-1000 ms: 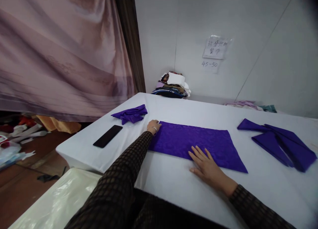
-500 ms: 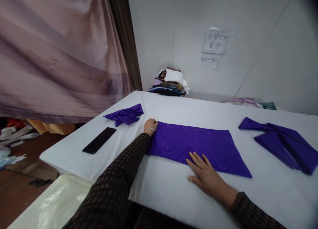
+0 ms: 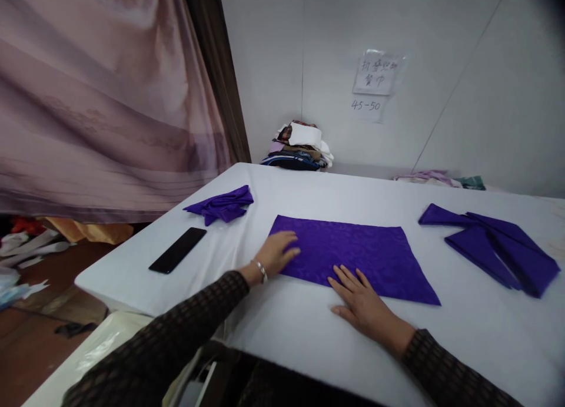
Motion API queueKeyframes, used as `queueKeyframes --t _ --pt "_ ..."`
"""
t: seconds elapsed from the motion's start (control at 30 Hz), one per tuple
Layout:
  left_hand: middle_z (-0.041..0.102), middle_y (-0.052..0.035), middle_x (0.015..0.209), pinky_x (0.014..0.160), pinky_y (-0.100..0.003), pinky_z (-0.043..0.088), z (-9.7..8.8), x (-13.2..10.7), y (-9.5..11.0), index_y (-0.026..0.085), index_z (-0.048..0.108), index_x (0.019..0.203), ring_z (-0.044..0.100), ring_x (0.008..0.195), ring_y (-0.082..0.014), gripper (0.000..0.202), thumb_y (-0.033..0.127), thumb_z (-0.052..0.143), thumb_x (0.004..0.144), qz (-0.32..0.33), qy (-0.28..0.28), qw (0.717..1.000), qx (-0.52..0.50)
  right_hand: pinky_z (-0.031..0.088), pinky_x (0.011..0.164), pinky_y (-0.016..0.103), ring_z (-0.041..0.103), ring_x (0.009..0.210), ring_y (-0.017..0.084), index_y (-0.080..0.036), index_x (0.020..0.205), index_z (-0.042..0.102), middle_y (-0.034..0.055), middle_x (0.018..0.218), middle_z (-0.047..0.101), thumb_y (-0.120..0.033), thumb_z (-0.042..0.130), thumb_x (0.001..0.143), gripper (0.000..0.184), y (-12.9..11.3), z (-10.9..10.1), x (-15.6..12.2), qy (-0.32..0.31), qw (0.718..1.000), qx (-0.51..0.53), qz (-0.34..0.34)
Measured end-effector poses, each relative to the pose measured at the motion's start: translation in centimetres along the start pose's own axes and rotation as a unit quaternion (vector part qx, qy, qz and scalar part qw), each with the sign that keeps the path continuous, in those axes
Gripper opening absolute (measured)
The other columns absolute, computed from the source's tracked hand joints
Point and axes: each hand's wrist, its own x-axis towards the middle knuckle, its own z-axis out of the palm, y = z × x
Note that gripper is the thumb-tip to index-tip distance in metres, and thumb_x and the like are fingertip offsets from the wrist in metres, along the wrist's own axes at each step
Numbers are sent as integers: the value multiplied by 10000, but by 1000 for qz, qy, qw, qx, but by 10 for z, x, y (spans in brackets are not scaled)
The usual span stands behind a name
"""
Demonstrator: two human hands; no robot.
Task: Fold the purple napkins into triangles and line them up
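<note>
At the far left a pink curtain [image 3: 110, 101] hangs in folds, its right edge meeting a dark brown drape [image 3: 216, 71]. Beneath it, orange cloth [image 3: 92, 230] and a jumble of white items [image 3: 37, 242] lie on the reddish-brown floor [image 3: 26, 348]. A cream surface [image 3: 83, 354] with a glossy, plastic-like sheen stands lower left, just beside the white-covered worktop [image 3: 344, 189], which stretches across to the right.

On the worktop's left end lie a black phone-like slab [image 3: 178, 250] and, behind it, a bunched purple cloth [image 3: 220, 205]. Further right, a stack of folded fabrics [image 3: 300, 145] rises beyond the back edge, against the pale grey wall [image 3: 273, 53].

The flat purple cloth [image 3: 348, 248] is spread mid-worktop, in front of the person. The left hand [image 3: 277, 252], a silver bracelet [image 3: 261, 270] at its wrist, is over its left end, fingers loosely bent and grasping nothing; whether it touches is unclear. The right hand [image 3: 364, 307] lies palm down, fingers spread on the near edge, gripping nothing.

Above, an upper sheet [image 3: 374, 74], seemingly in a clear sleeve, bears handwritten characters; a lower sheet [image 3: 368, 108] reads "45-50". Lilac and teal fabrics [image 3: 430, 177] lie along the back, and a folded purple cloth [image 3: 521, 251] rests at right, well apart from the hands.
</note>
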Motion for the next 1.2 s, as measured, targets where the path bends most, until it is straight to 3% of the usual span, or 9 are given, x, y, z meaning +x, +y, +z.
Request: queueKeyframes --t 0.1,0.23,0.4,0.53,0.63,0.8,0.87,1.07,1.2 --pt "359 -109 1449 1112 -507 146 16 -41 41 192 389 1361 264 1355 -271 692 626 424 823 130 -113 984 40 123 1094 534 146 1386 265 -239 1421 308 89 1503 207 -559 322 908 605 1 0 1 -5 1000 -6 -5" --pt "224 -135 1497 1108 -540 88 25 -60 56 165 248 1431 155 1390 -283 811 695 302 820 116 -190 972 71 107 1098 522 140 1387 258 -234 1428 290 94 1504 197 -567 305 909 616 1 -1 1 -9 1000 -7 -7" --pt "191 -115 1505 1105 -549 76 9 -65 17 171 221 1440 130 1395 -275 783 670 288 841 16 -200 973 116 84 1102 504 127 1390 256 -248 1433 272 90 1510 182 -577 310 903 625 0 -3 1 -11 1000 7 -2" --pt "197 -125 1502 1101 -546 107 -15 -73 -22 160 256 1431 146 1391 -280 724 609 314 866 -148 -163 959 179 62 1104 496 111 1393 254 -248 1437 264 86 1515 174 -579 295 905 627 0 -3 0 -12 1000 18 0" --pt "215 -151 1495 1093 -556 119 -20 -71 -23 139 292 1418 151 1387 -301 739 618 333 856 -208 -106 948 216 53 1104 494 106 1393 256 -246 1437 264 85 1517 166 -580 292 905 628 0 -3 0 -11 1000 24 -2" --pt "244 -121 1494 1105 -534 94 7 -59 30 192 289 1421 170 1387 -276 747 658 320 839 16 -110 981 159 53 1100 498 99 1394 255 -240 1434 273 99 1517 160 -598 301 895 648 -1 -7 2 -15 999 29 -1" --pt "240 -123 1496 1103 -541 86 19 -55 46 191 286 1422 166 1387 -280 762 672 314 832 64 -123 981 137 55 1099 501 102 1394 255 -230 1433 277 108 1515 165 -604 308 890 660 -3 -9 2 -17 999 28 -1" --pt "267 -112 1487 1095 -531 136 29 -50 47 190 301 1417 189 1381 -281 728 649 278 852 50 -178 976 115 74 1104 482 111 1394 236 -220 1434 275 103 1511 191 -579 320 898 647 -4 -18 -2 -18 999 30 6" --pt "256 -101 1490 1096 -526 136 29 -49 42 197 287 1422 187 1382 -279 722 642 280 855 50 -181 975 122 88 1105 484 135 1390 230 -218 1440 253 87 1508 202 -571 304 906 643 21 -23 -32 -10 998 21 55"
